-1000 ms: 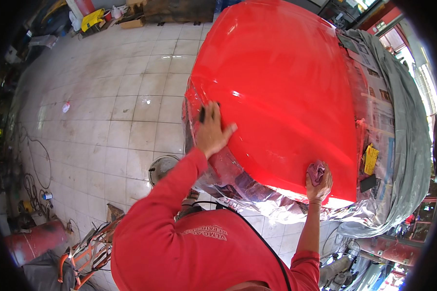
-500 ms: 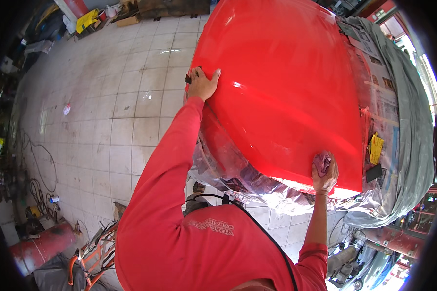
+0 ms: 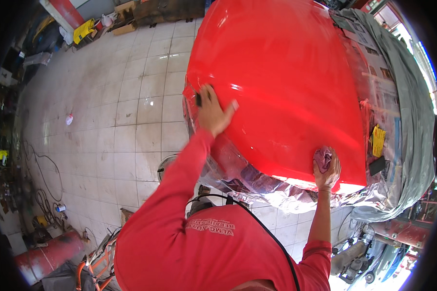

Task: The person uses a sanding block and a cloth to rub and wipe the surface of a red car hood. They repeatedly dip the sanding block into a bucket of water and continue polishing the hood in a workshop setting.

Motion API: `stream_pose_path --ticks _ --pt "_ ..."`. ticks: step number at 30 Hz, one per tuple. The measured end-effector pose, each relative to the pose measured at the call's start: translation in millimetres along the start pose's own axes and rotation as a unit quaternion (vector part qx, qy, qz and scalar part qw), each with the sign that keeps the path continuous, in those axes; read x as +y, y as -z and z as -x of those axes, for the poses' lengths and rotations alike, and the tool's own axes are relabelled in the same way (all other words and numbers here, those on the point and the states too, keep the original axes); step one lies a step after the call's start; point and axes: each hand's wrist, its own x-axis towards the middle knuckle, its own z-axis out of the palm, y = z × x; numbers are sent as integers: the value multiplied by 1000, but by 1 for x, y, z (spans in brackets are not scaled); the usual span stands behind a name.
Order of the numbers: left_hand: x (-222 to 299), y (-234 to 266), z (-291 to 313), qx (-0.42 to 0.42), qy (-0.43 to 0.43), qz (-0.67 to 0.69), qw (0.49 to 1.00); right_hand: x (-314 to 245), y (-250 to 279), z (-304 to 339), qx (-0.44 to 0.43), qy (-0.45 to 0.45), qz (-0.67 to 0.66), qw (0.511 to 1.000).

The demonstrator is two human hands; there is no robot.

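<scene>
A glossy red car hood spreads in front of me, its edges wrapped in clear plastic sheeting. Over its near left edge is my left hand, slightly blurred, thumb spread wide. A small black flat block sticks out beside its fingers and seems held under them; the grip itself is partly hidden. At the near right corner my right hand presses a crumpled purple cloth against the red surface, fingers closed round it.
Newspaper sheets and a grey cover lie over the right side, with a yellow sandpaper piece and a black block. A red cylinder, an orange frame and a cable lie on the tiled floor at left.
My left hand has slid back toward me and a little right along the hood's left edge, the black block moving with it. My right hand stays on the cloth at the same corner.
</scene>
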Motion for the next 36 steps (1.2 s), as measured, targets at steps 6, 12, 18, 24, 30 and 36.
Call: stream_pose_path --ticks 6,12,18,24,30,36 --pt "-3 19 94 -160 -208 -91 961 3 5 6 -8 -1 -1 1000" --pt "-6 -4 15 22 -63 -122 990 -16 3 -10 35 47 -15 998" --pt "89 -23 140 -100 -281 -138 944 -13 -5 -17 -4 58 -66 996" --pt "-2 26 -18 86 -145 -12 986 -15 27 -38 57 22 -104 993" --pt "20 -70 -9 245 -122 -149 950 99 26 -11 143 1 13 990" --pt "253 -192 102 -74 -523 -97 844 113 24 -13 131 -35 -41 990"
